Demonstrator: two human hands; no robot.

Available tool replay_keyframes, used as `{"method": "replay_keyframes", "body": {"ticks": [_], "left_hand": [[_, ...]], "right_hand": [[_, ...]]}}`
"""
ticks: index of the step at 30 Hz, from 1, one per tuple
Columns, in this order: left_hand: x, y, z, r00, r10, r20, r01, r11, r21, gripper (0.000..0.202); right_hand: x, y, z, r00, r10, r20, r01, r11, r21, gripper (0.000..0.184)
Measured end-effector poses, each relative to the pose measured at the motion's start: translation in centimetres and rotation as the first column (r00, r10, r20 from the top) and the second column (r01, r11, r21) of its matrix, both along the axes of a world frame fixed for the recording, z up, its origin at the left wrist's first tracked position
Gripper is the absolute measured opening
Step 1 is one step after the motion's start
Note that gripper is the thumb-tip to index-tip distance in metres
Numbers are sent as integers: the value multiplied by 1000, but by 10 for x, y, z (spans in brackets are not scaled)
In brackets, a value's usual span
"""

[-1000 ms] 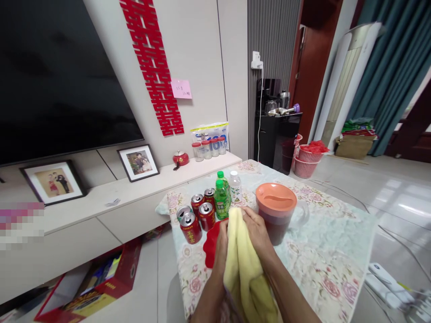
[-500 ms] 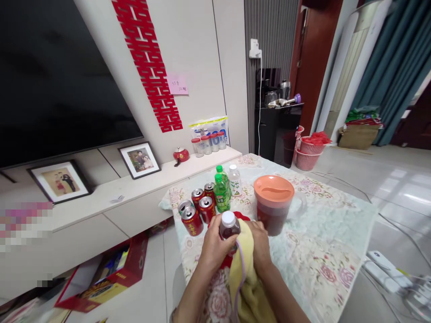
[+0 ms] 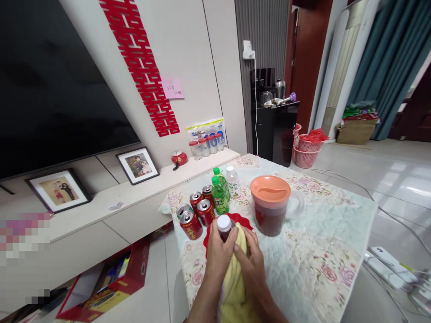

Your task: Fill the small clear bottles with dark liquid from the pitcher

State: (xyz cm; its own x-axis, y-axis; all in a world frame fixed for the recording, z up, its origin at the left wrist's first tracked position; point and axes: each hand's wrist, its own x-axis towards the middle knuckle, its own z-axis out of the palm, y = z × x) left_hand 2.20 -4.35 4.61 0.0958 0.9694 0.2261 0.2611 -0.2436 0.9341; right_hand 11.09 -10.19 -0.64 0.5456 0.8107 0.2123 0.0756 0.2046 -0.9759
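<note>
My left hand [image 3: 218,251] is wrapped around a small bottle [image 3: 224,224] with a white cap and dark contents. My right hand [image 3: 251,255] grips a yellow cloth [image 3: 232,278] and presses it against the bottle's right side. Part of the bottle is hidden by my fingers and the cloth. Under and behind the bottle shows a red scalloped tray [image 3: 245,218]. Just beyond stand several red drink cans [image 3: 191,225], two green bottles [image 3: 220,197] and a clear bottle with a white cap [image 3: 232,179]. To the right is a clear pitcher [image 3: 269,217] of dark liquid under an orange lid [image 3: 270,188].
A floral cloth [image 3: 313,264] covers the table. Behind it, a white cabinet [image 3: 161,181] bears framed photos [image 3: 138,164], a red pot [image 3: 179,158] and several red-lidded jars [image 3: 204,147]. An open red box [image 3: 131,273] lies on the floor at left; a power strip [image 3: 387,267] is at right.
My right hand has swung inward with the cloth, and its thumb now lies near my left thumb. The bottle has shifted slightly left and down, uncovering more of the red tray.
</note>
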Motion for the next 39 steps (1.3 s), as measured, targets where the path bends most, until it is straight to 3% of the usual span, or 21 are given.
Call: {"method": "replay_keyframes", "body": {"ticks": [5,10,16,21,23,28,30,34,39], "left_hand": [[-7,2,0,996,-91,-1,91,996,-26,36],[-13,0,6,995,-96,-12,96,995,-28,43],[-18,-1,16,987,-160,23,161,978,-131,58],[-29,3,19,999,-23,-49,15,989,-144,58],[-33,4,20,997,-28,-70,19,993,-116,54],[-37,-1,22,999,-19,-34,14,989,-147,58],[-37,-5,24,997,-75,-20,71,984,-161,59],[-36,-6,30,990,-120,-75,112,989,-97,55],[-33,-2,23,994,-75,-82,71,996,-56,53]], "right_hand": [[-5,-4,13,998,-7,-63,10,999,45,50],[6,19,23,992,58,-116,-50,996,68,48],[17,47,0,990,51,-128,-53,999,-13,45],[14,46,-15,997,17,-71,-19,1000,-22,38],[11,43,-16,998,6,-65,-7,1000,-14,38],[2,25,-5,996,4,-93,0,999,43,45],[-1,19,3,996,15,-93,-7,997,82,47],[-1,22,16,996,65,-61,-54,985,164,46],[7,36,11,987,130,-99,-112,979,170,48]]}}
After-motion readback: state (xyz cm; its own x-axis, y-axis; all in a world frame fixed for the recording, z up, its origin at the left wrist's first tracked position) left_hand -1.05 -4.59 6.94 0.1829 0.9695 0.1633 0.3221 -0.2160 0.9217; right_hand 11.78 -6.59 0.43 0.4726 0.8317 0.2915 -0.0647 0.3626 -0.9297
